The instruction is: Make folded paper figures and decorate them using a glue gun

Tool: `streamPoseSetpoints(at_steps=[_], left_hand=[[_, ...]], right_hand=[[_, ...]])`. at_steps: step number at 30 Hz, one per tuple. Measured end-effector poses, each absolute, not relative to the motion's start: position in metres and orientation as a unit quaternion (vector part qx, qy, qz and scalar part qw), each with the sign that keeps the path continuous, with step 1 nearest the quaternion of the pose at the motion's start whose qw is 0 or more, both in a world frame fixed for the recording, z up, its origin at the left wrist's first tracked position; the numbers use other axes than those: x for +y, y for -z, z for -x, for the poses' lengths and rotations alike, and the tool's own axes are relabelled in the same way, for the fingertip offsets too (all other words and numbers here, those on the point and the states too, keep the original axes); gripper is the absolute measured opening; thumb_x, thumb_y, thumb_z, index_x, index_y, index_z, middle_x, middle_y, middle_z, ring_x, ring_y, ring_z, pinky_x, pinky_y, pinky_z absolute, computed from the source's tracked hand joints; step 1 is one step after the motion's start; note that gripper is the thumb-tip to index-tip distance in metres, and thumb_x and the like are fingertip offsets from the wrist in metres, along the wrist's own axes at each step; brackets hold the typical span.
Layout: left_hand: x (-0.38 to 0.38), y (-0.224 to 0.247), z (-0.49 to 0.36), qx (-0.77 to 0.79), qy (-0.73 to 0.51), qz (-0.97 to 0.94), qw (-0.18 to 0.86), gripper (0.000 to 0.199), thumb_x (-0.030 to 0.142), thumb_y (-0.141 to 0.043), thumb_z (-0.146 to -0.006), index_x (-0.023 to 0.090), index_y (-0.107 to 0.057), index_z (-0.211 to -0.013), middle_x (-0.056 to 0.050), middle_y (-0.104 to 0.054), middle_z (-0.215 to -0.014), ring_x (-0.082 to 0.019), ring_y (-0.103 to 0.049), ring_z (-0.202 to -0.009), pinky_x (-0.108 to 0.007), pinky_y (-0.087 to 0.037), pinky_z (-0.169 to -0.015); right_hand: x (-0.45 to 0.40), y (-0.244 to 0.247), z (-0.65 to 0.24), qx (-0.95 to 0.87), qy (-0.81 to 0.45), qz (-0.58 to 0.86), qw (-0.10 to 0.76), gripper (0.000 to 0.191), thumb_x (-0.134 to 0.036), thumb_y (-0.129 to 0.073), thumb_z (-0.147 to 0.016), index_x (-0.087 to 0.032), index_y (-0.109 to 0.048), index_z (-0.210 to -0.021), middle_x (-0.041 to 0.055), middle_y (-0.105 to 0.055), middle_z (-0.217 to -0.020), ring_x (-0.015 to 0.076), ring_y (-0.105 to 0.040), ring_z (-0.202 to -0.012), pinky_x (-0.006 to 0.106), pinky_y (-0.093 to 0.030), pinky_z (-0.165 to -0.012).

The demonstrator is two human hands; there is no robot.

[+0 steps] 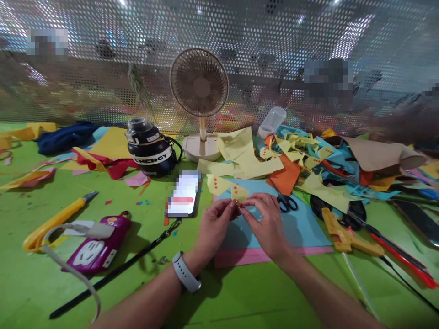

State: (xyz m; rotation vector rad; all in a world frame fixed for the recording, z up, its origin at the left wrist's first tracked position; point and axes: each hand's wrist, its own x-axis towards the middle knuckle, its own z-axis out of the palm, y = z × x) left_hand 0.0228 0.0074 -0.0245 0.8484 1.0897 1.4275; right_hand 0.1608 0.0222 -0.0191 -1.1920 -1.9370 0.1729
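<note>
While the left hand (214, 226) is pinching the near edge of the dotted yellow paper (239, 192), the right hand (266, 224) is pinching it just beside those fingertips. The paper is extending away from both grips, toward the far side, over the blue paper (303, 225). Scissors (287, 204) are resting to the right; a phone (187, 192) is lying left.

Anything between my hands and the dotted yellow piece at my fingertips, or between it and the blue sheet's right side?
Nothing visible separates your left hand or right hand from the yellow piece; fingertips meet at its near edge. Toward the right side of the blue sheet, your right hand comes first, then the scissors.
</note>
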Motion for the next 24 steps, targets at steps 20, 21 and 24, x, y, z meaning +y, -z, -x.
streamPoseSetpoints(at_steps=[20, 21, 24], left_hand=[[0.0072, 0.0249, -0.0232, 0.469, -0.586, -0.37, 0.547, 0.024, 0.038, -0.074, -0.071, 0.016, -0.073, -0.08, -0.003, -0.072, -0.069, -0.015, -0.065, -0.064, -0.027, -0.054, -0.066], [0.0073, 0.0247, -0.0234, 0.471, -0.583, -0.371, 0.549, 0.024, 0.038, -0.074, -0.071, 0.016, -0.073, -0.08, -0.003, -0.072, -0.069, -0.015, -0.065, -0.064, -0.028, -0.054, -0.066], [0.0074, 0.0247, -0.024, 0.468, -0.572, -0.379, 0.557, 0.024, 0.039, -0.073, -0.071, 0.016, -0.073, -0.079, -0.004, -0.072, -0.069, -0.016, -0.066, -0.064, -0.028, -0.054, -0.065]], right_hand=[[0.0245, 0.0157, -0.1661, -0.754, -0.134, 0.456, 0.452, 0.005, -0.026, -0.064, -0.085, -0.025, -0.068, -0.081, 0.0051, -0.065, -0.097, 0.0237, -0.055, -0.104, 0.043, -0.044, -0.092], [0.0249, 0.0149, -0.1669, -0.752, -0.137, 0.457, 0.455, 0.006, -0.027, -0.064, -0.085, -0.025, -0.069, -0.081, 0.0051, -0.065, -0.097, 0.024, -0.056, -0.105, 0.044, -0.044, -0.092], [0.0269, 0.012, -0.1699, -0.745, -0.143, 0.458, 0.463, 0.006, -0.028, -0.065, -0.084, -0.025, -0.068, -0.08, 0.0053, -0.065, -0.096, 0.0246, -0.055, -0.106, 0.045, -0.044, -0.093]])
